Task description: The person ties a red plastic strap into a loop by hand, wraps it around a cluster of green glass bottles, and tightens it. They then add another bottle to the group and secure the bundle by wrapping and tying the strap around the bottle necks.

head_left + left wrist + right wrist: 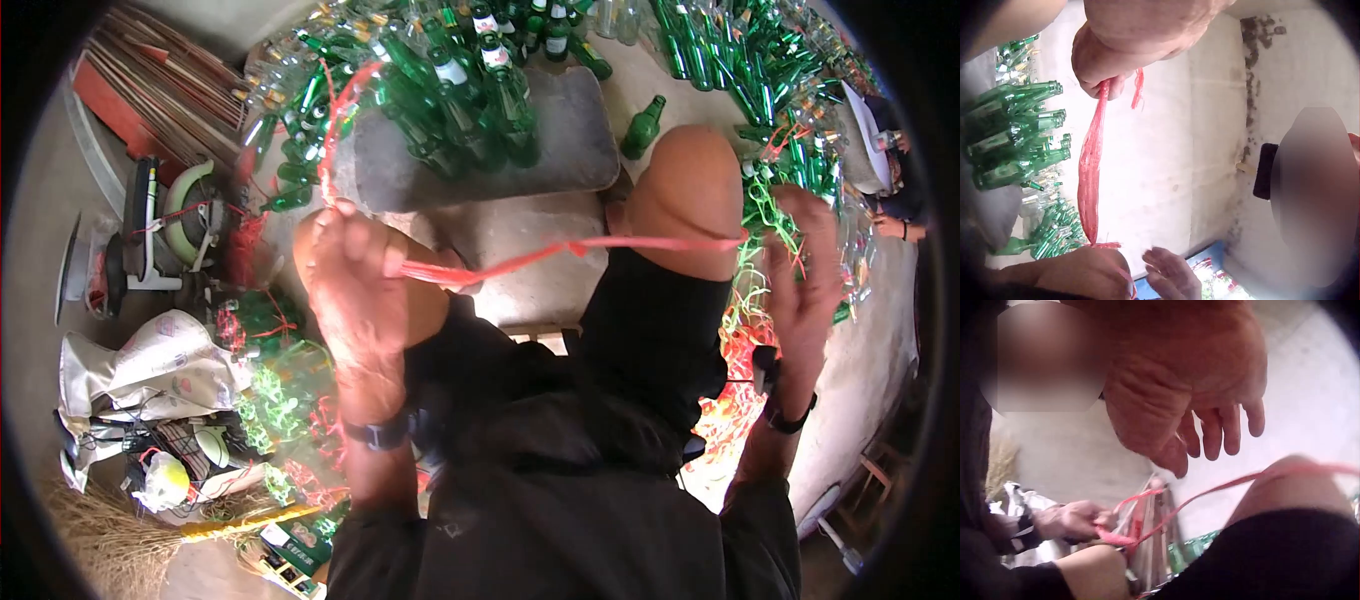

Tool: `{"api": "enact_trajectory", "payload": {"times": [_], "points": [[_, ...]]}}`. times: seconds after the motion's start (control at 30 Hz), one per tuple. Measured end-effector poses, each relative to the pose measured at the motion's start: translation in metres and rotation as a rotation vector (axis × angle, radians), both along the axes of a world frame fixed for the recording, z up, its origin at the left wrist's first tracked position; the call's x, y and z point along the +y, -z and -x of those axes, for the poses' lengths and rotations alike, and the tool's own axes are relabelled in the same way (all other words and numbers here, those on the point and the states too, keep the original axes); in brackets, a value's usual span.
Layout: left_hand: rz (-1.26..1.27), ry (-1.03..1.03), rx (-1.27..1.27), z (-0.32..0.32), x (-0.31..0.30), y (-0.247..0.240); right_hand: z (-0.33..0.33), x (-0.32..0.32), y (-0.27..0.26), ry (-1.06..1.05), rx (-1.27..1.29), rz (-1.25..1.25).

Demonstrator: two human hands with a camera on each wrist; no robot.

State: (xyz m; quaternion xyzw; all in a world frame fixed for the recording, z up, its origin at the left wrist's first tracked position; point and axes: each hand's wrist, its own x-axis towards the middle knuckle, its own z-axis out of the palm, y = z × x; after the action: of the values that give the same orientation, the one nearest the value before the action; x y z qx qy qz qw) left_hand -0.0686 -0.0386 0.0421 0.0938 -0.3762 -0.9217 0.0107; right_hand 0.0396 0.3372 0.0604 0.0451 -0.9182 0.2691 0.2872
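My left hand grips a red plastic strip over the left knee, with a loose end rising above the fist. From there the strip runs taut across to the right knee. In the left wrist view, the strip widens midway and meets the knee, where a short piece lies crosswise. Just outside that knee is my right hand, blurred in the head view. The right wrist view shows this right hand with fingers hanging loosely and nothing between them; the strip passes beyond them.
Several green bottles stand on a grey slab ahead; one bottle stands beside it. Bottle heaps lie behind. Green and red strips hang at the right. A white sack and a green fan are left.
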Motion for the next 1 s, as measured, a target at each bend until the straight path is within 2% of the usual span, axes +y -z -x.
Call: {"api": "enact_trajectory", "payload": {"times": [0.1, 0.2, 0.27, 0.3, 0.33, 0.37, 0.43, 0.47, 0.53, 0.57, 0.6, 0.67, 0.7, 0.77, 0.8, 0.83, 0.87, 0.93, 1.0], "points": [[-0.001, 0.089, 0.063, -0.002, 0.003, 0.001, 0.022, -0.067, 0.0, -0.256, -0.101, -0.288], [-0.05, 0.101, 0.046, -0.007, 0.014, -0.001, 0.034, -0.098, 0.033, -0.305, -0.066, -0.241], [-0.024, 0.112, 0.015, -0.007, 0.015, 0.001, 0.03, -0.097, 0.048, -0.552, -0.434, -0.116], [0.002, 0.141, 0.027, -0.007, 0.008, 0.007, 0.029, -0.1, 0.044, -0.564, -0.428, -0.121], [0.003, 0.131, 0.032, -0.007, 0.005, 0.013, 0.028, -0.101, 0.037, -0.57, -0.389, -0.006], [0.18, 0.132, 0.033, -0.007, 0.004, 0.018, 0.026, -0.101, 0.028, -0.569, -0.35, 0.108], [0.577, 0.177, -0.002, -0.006, -0.005, 0.034, 0.022, -0.093, 0.01, -0.557, -0.388, 0.159], [0.573, 0.176, 0.0, -0.006, -0.007, 0.046, 0.021, -0.089, 0.001, -0.544, -0.428, 0.215], [1.163, 0.088, 0.287, -0.006, -0.007, 0.054, 0.019, -0.081, -0.015, -0.525, -0.429, 0.212], [1.417, 0.103, 0.31, -0.008, -0.012, 0.053, 0.018, -0.079, -0.02, -0.506, -0.428, 0.214], [1.414, 0.104, 0.309, -0.009, -0.01, 0.049, 0.018, -0.078, -0.024, -0.504, -0.43, 0.212], [1.511, -0.068, 0.326, -0.012, -0.001, 0.041, 0.017, -0.077, -0.03, -0.474, -0.443, 0.143], [1.504, -0.069, 0.326, -0.017, 0.008, 0.025, 0.019, -0.077, -0.03, -0.472, -0.445, 0.136], [1.055, 0.191, 0.272, -0.031, 0.026, -0.007, 0.022, -0.082, -0.026, -0.569, -0.441, 0.144], [1.052, 0.294, 0.503, -0.034, 0.028, -0.002, 0.023, -0.086, -0.026, -0.572, -0.443, 0.141], [1.082, 0.404, 0.621, -0.038, 0.034, -0.009, 0.025, -0.091, -0.026, -0.592, -0.445, 0.122], [1.052, 0.529, 0.629, -0.046, 0.045, -0.021, 0.027, -0.095, -0.025, -0.61, -0.445, 0.105], [0.871, 0.646, 0.587, -0.057, 0.058, -0.003, 0.029, -0.1, -0.024, -0.63, -0.432, 0.088], [0.918, 0.719, 0.527, -0.062, 0.064, 0.008, 0.03, -0.1, -0.02, -0.644, -0.419, 0.067]]}}
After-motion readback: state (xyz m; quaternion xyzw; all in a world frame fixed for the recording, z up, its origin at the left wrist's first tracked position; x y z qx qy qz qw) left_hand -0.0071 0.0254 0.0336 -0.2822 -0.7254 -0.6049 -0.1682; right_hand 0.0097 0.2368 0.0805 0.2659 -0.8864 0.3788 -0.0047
